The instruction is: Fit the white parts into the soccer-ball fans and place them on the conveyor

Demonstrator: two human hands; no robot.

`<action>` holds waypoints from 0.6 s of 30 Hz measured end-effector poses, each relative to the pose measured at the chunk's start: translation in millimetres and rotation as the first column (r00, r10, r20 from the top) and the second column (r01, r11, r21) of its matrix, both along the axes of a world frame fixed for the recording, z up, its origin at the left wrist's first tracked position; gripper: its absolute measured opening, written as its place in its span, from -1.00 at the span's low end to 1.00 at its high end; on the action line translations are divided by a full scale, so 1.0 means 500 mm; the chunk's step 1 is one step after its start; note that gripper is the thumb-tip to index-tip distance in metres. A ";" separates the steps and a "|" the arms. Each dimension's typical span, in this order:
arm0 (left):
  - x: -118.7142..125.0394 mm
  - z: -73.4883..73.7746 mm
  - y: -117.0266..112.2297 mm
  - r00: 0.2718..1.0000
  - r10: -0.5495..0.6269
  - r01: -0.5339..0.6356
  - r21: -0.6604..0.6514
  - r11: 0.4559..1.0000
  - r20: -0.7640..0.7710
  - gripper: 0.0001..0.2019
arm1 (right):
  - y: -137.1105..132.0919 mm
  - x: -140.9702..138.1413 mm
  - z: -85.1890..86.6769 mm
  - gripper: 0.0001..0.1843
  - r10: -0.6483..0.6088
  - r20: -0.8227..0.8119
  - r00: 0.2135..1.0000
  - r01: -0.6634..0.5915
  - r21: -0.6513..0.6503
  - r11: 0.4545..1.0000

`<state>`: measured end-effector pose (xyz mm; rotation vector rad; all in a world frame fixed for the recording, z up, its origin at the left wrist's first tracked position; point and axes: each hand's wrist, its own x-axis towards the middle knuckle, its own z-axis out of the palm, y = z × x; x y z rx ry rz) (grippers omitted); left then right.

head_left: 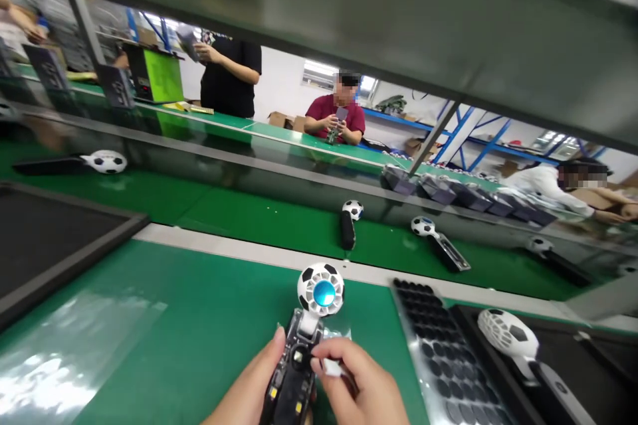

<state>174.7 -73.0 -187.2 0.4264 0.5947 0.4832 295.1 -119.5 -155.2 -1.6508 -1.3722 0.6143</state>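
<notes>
My left hand [254, 375] is wrapped round the black handle of a handheld fan [321, 289]. The fan's head is patterned like a football, with a shiny blue disc at its centre. Its handle is uncovered, so a dark inside with small yellow-white lights shows. Over the handle, my right hand [361, 378] is closed in a pinch at the handle's right edge, with a small white piece [333, 367] between its fingers. What that piece is cannot be made out. To the right lies a sheet of round black pads [438, 348].
Beside the pads, another football fan [513, 339] rests on a dark tray [573, 352]. More fans, such as one [423, 226], lie on the green belt [299, 219] ahead. A black tray [60, 239] and clear plastic [74, 345] are at left. Co-workers stand or sit beyond.
</notes>
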 end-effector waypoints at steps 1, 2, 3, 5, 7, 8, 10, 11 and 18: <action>0.002 0.002 -0.002 0.999 0.038 -0.038 0.007 0.999 -0.007 -0.52 | 0.003 -0.003 0.001 -0.88 -0.015 -0.008 1.000 0.016 0.018 1.000; 0.003 0.003 -0.004 0.998 0.063 -0.062 0.009 0.998 -0.021 -0.55 | 0.004 -0.004 0.002 -0.89 -0.024 -0.006 1.000 0.024 0.029 0.999; 0.003 0.004 -0.005 0.997 0.072 -0.072 0.006 0.997 -0.042 -0.55 | 0.002 -0.005 0.003 -0.89 -0.026 0.004 1.000 0.026 0.039 0.999; 0.001 0.006 -0.006 0.995 0.070 -0.070 -0.004 0.998 -0.077 -0.55 | -0.002 -0.005 0.003 -0.89 -0.015 0.031 0.999 0.013 0.057 0.998; -0.001 0.012 -0.007 0.993 0.058 -0.059 -0.006 0.998 -0.102 -0.55 | -0.005 -0.005 0.001 -0.87 0.024 0.069 0.997 -0.029 0.083 0.996; -0.003 0.016 -0.008 0.992 0.054 -0.055 -0.004 0.998 -0.113 -0.56 | -0.006 -0.005 0.000 -0.86 0.048 0.087 0.995 -0.057 0.097 0.994; -0.005 0.025 -0.009 0.991 0.053 -0.054 -0.001 0.999 -0.126 -0.59 | -0.006 -0.006 -0.001 -0.82 0.091 0.102 0.991 -0.103 0.116 0.988; -0.005 0.029 -0.010 0.990 0.052 -0.053 -0.004 0.999 -0.127 -0.60 | -0.005 -0.008 -0.001 -0.81 0.102 0.097 0.990 -0.113 0.119 0.986; -0.008 0.028 -0.008 0.996 0.034 -0.036 -0.028 0.999 -0.082 -0.57 | -0.007 -0.014 0.011 -0.91 -0.086 -0.129 0.988 0.088 0.014 0.996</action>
